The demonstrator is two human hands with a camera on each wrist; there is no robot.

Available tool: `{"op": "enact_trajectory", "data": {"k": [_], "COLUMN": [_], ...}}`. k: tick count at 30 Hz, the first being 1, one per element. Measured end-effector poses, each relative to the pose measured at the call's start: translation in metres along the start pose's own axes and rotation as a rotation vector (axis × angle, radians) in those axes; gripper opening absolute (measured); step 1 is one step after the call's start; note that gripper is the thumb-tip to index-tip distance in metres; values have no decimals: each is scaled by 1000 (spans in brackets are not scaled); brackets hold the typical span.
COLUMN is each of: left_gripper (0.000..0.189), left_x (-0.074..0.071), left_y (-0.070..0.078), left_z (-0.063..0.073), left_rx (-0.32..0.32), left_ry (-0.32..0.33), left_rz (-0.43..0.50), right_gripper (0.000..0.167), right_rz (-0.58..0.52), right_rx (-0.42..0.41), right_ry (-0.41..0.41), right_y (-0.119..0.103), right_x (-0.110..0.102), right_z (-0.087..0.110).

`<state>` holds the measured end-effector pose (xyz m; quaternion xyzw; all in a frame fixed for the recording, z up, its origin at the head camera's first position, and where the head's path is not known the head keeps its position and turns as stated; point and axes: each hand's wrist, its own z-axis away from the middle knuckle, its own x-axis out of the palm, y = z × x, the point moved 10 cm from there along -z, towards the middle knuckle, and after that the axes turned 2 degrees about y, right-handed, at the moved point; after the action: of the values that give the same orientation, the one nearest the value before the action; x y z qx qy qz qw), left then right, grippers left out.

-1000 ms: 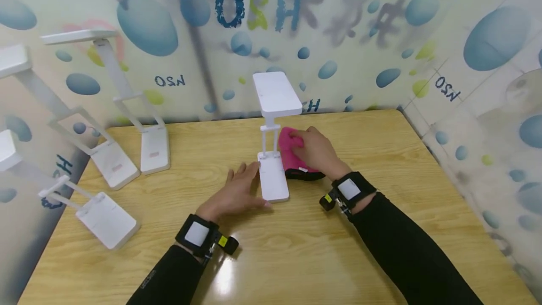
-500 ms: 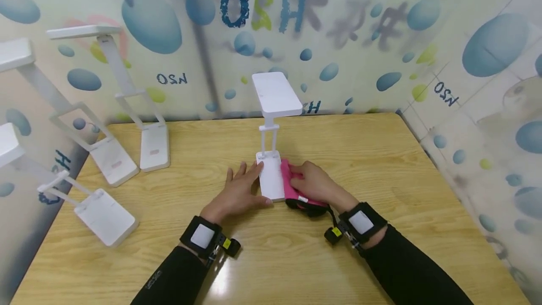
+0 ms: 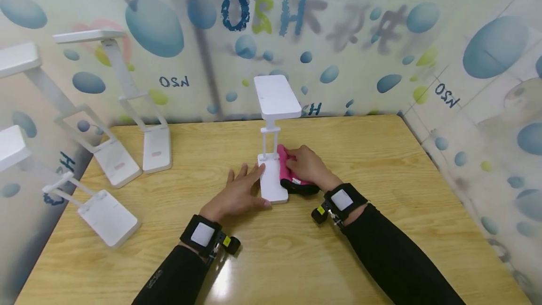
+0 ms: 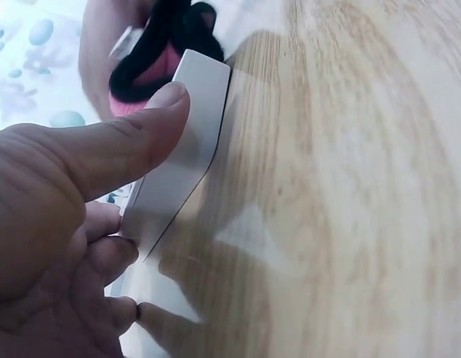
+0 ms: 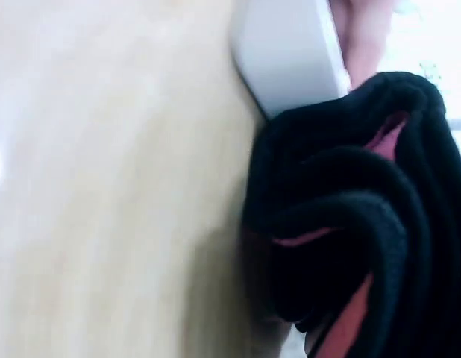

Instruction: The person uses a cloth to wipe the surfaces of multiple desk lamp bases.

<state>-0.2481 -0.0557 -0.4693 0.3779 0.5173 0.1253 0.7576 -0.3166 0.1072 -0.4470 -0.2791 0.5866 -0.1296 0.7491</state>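
You are bracing the white lamp (image 3: 277, 99) with your left hand (image 3: 238, 194), its fingers spread and fairly straight, the thumb pressing on the near end of the base (image 3: 273, 182) and the index finger touching its left edge; nothing is being clasped there. Your right hand (image 3: 308, 166) is gripping a folded pink cloth (image 3: 287, 173) with black edging (image 5: 394, 224) between bent fingers, and the cloth is resting against the base's right side. The lamp is standing upright on the wooden table (image 3: 262, 272), between your hands. Judging by that contact, you are wiping the side, so you do best by keeping the cloth flush and even along the edge and by letting the left hand be countering the push; otherwise the base could be sliding or twisting. Three other white lamps (image 3: 156, 149) are standing well apart on your left. No container is showing, so no contents are needing your attention.
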Motion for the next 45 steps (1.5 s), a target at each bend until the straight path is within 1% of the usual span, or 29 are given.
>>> {"op": "enact_trajectory", "data": {"k": [2, 4, 6, 8, 11, 12, 14, 16, 18, 19, 20, 21, 23, 24, 25, 26, 27, 28, 29, 30, 32, 35, 37, 39, 40, 41, 42, 43, 45], "left_gripper": [106, 107, 108, 109, 109, 110, 109, 110, 109, 105, 98, 87, 58, 49, 46, 48, 51, 52, 51, 50, 43, 34, 29, 27, 26, 25, 25, 27, 35], "left_x": [0, 1, 1, 2, 0, 0, 0, 0, -1, -3, -6, -12, -26, -33, -37, -40, -41, -40, -38, -35, -31, -28, -28, -31, -35, -42, -51, -62, -85], "left_y": [1, 2, 1, 0, 1, 1, 1, 2, 3, 3, 4, 4, 5, 7, 11, 15, 20, 25, 29, 34, 35, 30, 25, 22, 19, 16, 13, 10, 5], "left_z": [-2, -2, -2, -2, 0, 0, 1, 0, 1, 2, 3, 6, 14, 18, 23, 27, 30, 32, 32, 33, 33, 32, 31, 31, 30, 31, 31, 31, 29], "left_rx": [8, 14, 12, 1, -9, -13, -10, 0, 19, 26, 26, 15, -25, -41, -54, -56, -57, -51, -45, -32, -33, -49, -54, -47, -42, -39, -42, -51, -89], "left_ry": [5, 11, 17, 19, 25, 25, 25, 22, 30, 46, 76, 126, 257, 325, 375, 410, 427, 421, 398, 371, 331, 309, 316, 339, 371, 415, 473, 527, 604], "left_rz": [5, 2, -1, -9, -19, -19, -18, -17, -6, 4, 20, 49, 152, 220, 301, 382, 463, 534, 598, 650, 762, 943, 1040, 1081, 1062, 1015, 933, 805, 484], "right_gripper": [51, 50, 46, 34, 15, 11, 14, 21, 33, 39, 39, 41, 43, 44, 46, 48, 49, 50, 51, 51, 51, 49, 47, 47, 47, 48, 48, 49, 52], "right_rz": [12, 69, 125, 174, 208, 205, 162, 89, -22, -81, -132, -179, -280, -318, -352, -384, -414, -456, -496, -533, -626, -721, -694, -564, -481, -388, -282, -187, -41], "right_rx": [13, -20, -67, -109, -150, -152, -162, -179, -165, -157, -149, -143, -111, -104, -96, -89, -85, -82, -80, -78, -75, -78, -91, -132, -160, -187, -214, -236, -250], "right_ry": [-14, -14, -22, -47, -124, -170, -270, -371, -436, -433, -406, -352, -193, -101, -11, 66, 132, 180, 209, 228, 231, 173, 137, 123, 125, 133, 151, 165, 182], "right_y": [2, -1, -7, -15, -24, -26, -31, -37, -40, -42, -44, -46, -48, -50, -51, -53, -54, -56, -59, -61, -67, -76, -81, -85, -86, -86, -85, -82, -72], "right_x": [1, 2, 5, 8, 12, 14, 14, 12, 5, 0, -5, -10, -18, -21, -22, -22, -20, -16, -12, -8, 1, 14, 18, 18, 16, 13, 9, 6, 1], "right_z": [-2, 8, 25, 45, 73, 82, 97, 110, 116, 116, 113, 108, 96, 90, 85, 81, 78, 75, 74, 73, 72, 72, 73, 73, 73, 73, 73, 72, 71]}}
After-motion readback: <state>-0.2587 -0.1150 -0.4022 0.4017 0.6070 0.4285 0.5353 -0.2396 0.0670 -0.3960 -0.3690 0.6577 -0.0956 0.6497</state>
